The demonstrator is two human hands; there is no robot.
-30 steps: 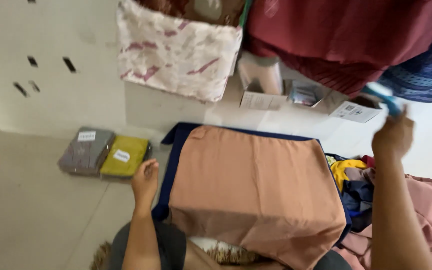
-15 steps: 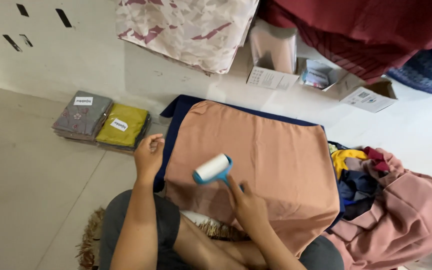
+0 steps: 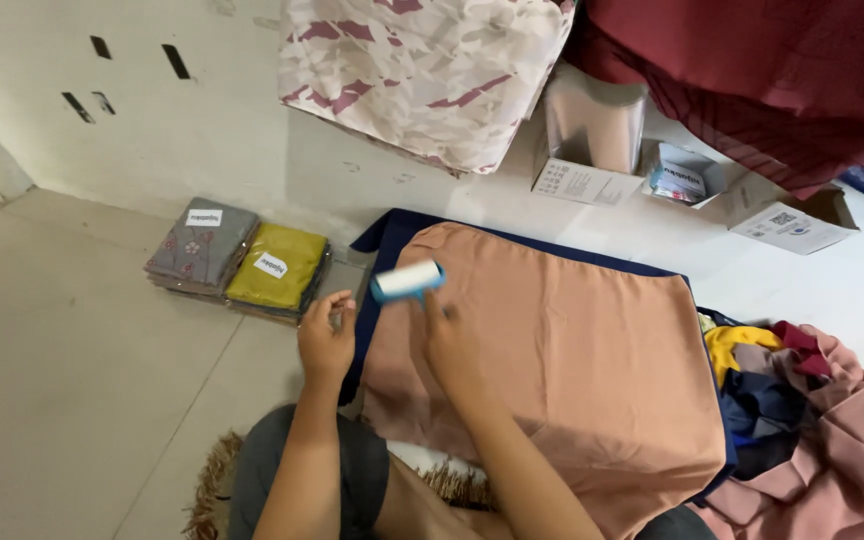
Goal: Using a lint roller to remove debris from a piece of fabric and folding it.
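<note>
Right hand closed round lint roller, held over peach cloth. Left hand half curled, empty, beside cloth's left edge, near yellow packet.

Your right hand is gripping a blue-handled lint roller over the near-left corner of the peach cloth, which is lying on a navy cloth. Your left hand is hovering just left of it, fingers loosely curled, near two folded fabric packs.
</note>
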